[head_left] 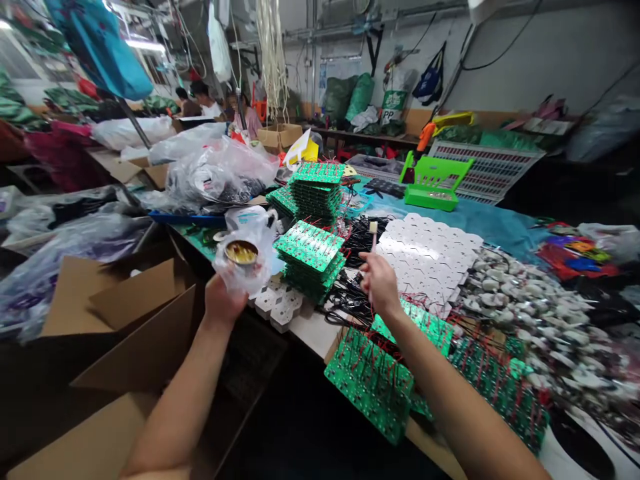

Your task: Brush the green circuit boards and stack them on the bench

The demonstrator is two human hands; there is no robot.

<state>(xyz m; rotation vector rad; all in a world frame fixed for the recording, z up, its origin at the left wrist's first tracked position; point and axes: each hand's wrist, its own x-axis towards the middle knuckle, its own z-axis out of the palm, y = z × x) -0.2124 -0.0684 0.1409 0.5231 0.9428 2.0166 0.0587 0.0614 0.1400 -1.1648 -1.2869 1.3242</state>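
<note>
My left hand [223, 300] is closed around a small round tin [241, 253] of yellowish paste wrapped in a clear plastic bag, held up over the table's near-left edge. My right hand [380, 283] is pinched on a thin brush [373, 243] whose pale bristle head points up and away. Just left of the brush is a stack of green circuit boards [310, 260] with red wires. More green boards [373, 380] lie under my right forearm at the table edge. Black wires [350, 293] are tangled below the hand.
A taller stack of green boards [315, 190] stands further back. White plastic hexagon sheets [425, 253] lie to the right, then a heap of white parts [525, 313]. Open cardboard boxes [125, 313] stand on the left. A green stool [435, 180] lies beyond. People sit far back.
</note>
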